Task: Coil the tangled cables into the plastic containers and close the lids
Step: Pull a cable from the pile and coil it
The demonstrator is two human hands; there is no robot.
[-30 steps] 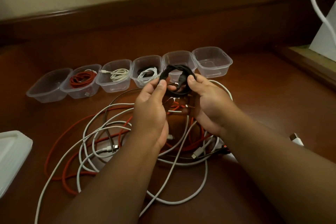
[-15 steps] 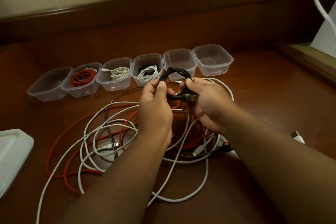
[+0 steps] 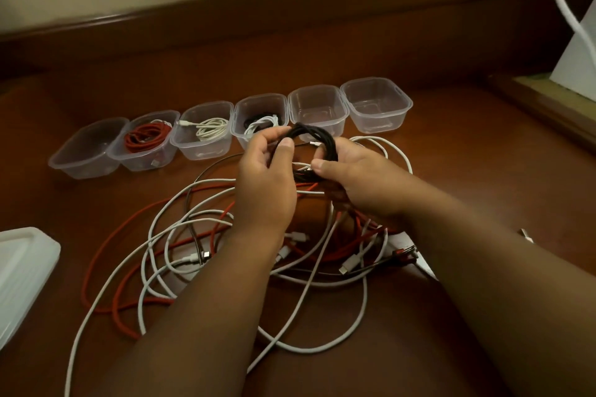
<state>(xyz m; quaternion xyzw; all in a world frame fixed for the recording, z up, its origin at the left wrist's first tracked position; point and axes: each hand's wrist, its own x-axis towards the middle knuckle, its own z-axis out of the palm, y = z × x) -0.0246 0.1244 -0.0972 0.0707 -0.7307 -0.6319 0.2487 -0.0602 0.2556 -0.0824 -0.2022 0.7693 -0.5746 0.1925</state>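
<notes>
black cable (image 3: 317, 142) is wound into a small ring and sits up in the air between both hands, just in front of the row of clear tubs. the left hand (image 3: 266, 180) pinches the left side of the ring with thumb and fingers. the right hand (image 3: 354, 180) curls round the right side, with its thumb pressing the bottom loops.

a second ago the ring was rounder and held a bit higher, with a plug end poking out by the right thumb. now the ring looks squashed flatter and tighter, and the plug is hard to see. it looks like the loose end is being tucked in, so i think this coil is nearly ready to go in a tub.

the empty tub (image 3: 317, 111) is right behind the ring, and another empty tub (image 3: 377, 105) is next to it. further left, one tub holds a white and dark coil (image 3: 263, 124), one a white coil (image 3: 211, 129), one a red coil (image 3: 146, 137), and the last tub (image 3: 87, 148) looks empty.

under the arms, a big mess of white and red cables (image 3: 200, 235) lies on the brown table (image 3: 483, 171). a stack of white lids (image 3: 22, 271) waits at the left. no tub has a lid on yet, so lots is left to do.
</notes>
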